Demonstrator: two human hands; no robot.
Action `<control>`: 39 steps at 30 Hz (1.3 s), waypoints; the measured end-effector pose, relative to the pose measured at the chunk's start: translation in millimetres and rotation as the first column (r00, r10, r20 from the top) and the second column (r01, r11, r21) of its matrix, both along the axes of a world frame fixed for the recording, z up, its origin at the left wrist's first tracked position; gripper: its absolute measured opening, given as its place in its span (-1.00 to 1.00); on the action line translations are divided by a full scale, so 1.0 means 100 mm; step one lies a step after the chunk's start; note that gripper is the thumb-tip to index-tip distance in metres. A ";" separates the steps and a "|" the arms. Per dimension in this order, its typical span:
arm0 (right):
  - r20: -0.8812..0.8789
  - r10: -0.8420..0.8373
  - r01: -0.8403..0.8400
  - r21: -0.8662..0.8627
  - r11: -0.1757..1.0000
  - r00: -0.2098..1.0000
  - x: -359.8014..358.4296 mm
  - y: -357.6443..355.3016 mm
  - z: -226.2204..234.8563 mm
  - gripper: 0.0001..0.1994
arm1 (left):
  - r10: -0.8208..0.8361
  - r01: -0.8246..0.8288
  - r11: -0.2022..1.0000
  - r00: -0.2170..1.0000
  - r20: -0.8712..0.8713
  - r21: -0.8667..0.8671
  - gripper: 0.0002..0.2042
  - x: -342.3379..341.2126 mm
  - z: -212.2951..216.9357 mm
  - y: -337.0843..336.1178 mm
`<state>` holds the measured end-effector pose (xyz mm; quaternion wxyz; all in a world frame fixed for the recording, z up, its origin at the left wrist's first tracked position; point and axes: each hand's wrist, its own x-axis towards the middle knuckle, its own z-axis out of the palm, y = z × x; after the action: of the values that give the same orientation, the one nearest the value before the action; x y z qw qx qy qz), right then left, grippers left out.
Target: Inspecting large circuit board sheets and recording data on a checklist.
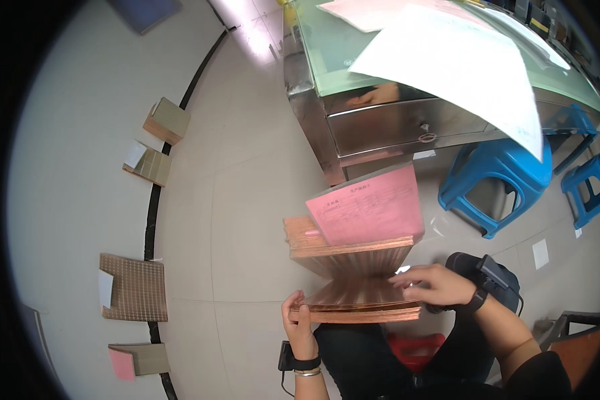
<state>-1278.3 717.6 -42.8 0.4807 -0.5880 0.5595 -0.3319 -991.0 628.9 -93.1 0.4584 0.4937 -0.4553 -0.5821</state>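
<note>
Wall-side stacks (133, 287): brown, flat-faced rectangular panels lean along the skirting, some with paper attached.
Tiled floor (247, 220): smooth, pale; a broad strip separates wall and work.
Left hand (300, 325): thumb and fingers grip the left end of the front panels (363, 317).
Panel edges: thin, straight, copper-coloured; the front panels are by the knees, a V-shaped gap dividing them from the rear panels (353, 249).
Pink sheet (373, 207): printed, slanted behind that gap, near the metal desk (380, 130).
Right hand (440, 285): open, fingers loosely spread at the gap's right side; contact unclear.
Blue stool (523, 163): moulded plastic, rounded corners, beside the desk.
</note>
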 end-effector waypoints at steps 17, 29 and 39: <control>-0.154 0.206 -0.206 0.011 0.978 0.966 0.17 -0.09 -0.19 -0.52 | -0.029 0.028 0.996 1.000 0.004 0.084 -0.64 0.03 0.03 0.01; -0.429 0.073 -0.090 -0.020 0.996 0.900 0.12 -0.38 0.07 -0.67 | 0.017 -0.017 1.000 1.000 -0.006 0.002 -0.55 -0.11 0.04 -0.07; -0.426 0.066 -0.079 -0.014 0.997 0.902 0.18 -0.35 0.09 -0.64 | -0.021 0.021 1.000 1.000 -0.018 -0.007 -0.60 -0.33 0.02 -0.42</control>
<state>-1259.9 683.0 -34.1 0.3501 -0.6738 0.6234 -0.1862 -1023.8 587.2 -91.6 0.4582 0.4818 -0.4584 -0.5897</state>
